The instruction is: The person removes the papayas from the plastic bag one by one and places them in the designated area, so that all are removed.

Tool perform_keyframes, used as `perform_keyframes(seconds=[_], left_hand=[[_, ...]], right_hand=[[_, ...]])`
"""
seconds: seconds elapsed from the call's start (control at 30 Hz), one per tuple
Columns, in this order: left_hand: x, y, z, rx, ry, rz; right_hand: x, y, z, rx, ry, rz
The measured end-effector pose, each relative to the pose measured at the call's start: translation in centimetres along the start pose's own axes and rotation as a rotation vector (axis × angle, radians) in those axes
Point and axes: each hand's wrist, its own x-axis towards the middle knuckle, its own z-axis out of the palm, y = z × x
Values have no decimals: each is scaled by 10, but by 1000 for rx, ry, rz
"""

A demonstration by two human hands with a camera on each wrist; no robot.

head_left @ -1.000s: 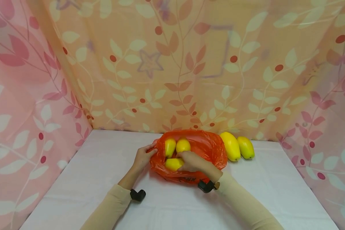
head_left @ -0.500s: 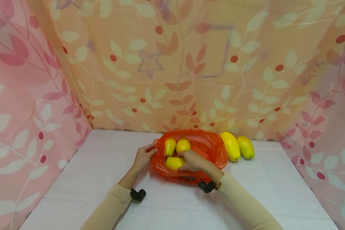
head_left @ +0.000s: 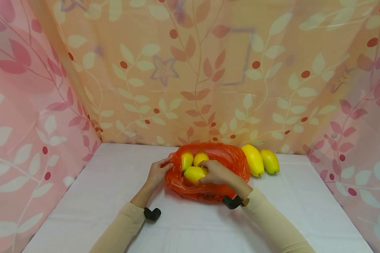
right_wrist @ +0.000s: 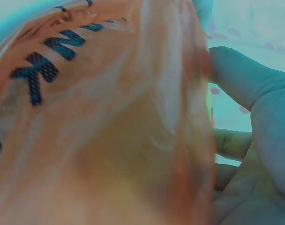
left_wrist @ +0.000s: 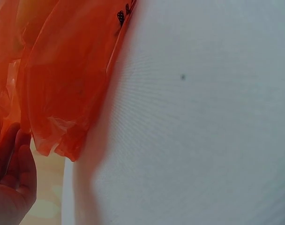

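An orange-red plastic bag (head_left: pixel 190 193) lies on its side on the white table, its mouth spread wide. My left hand (head_left: pixel 157 174) holds the bag's left rim between thumb and fingers; its fingers (left_wrist: pixel 24 161) show against the plastic in the left wrist view. Inside the mouth, my right hand (head_left: pixel 217 172) grips the right end of a yellow mango (head_left: pixel 194 174). Behind that fruit sit a greenish-yellow mango (head_left: pixel 187 161) and a rounder yellow fruit (head_left: pixel 201 158), partly hidden. In the right wrist view, the bag covers most of what the right hand (right_wrist: pixel 269 136) holds.
A long yellow fruit (head_left: pixel 253 160) and a smaller green-yellow mango (head_left: pixel 270 161) lie right of the bag, near the table's back edge. Floral curtains (head_left: pixel 190 70) stand behind and on both sides of the white table (head_left: pixel 114 182).
My right hand has lifted the front mango slightly up and back, and that mango now covers more of the fruits behind it. The left hand stays on the bag's rim.
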Motion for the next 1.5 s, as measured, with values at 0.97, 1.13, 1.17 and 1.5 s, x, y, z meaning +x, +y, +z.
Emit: perform_keyframes(seconds=[0.97, 1.13, 1.17, 1.5], left_hand=[[0, 1, 0, 20, 0, -5], [2, -3, -1, 26, 17, -4], [2, -4, -1, 23, 20, -8], [1, 0, 1, 3, 22, 2]], right_hand=[[-22, 12, -71, 39, 123, -1], [-23, 16, -79, 47, 144, -20], [-23, 16, -81, 47, 144, -22], [-33, 24, -106, 53, 178, 6]])
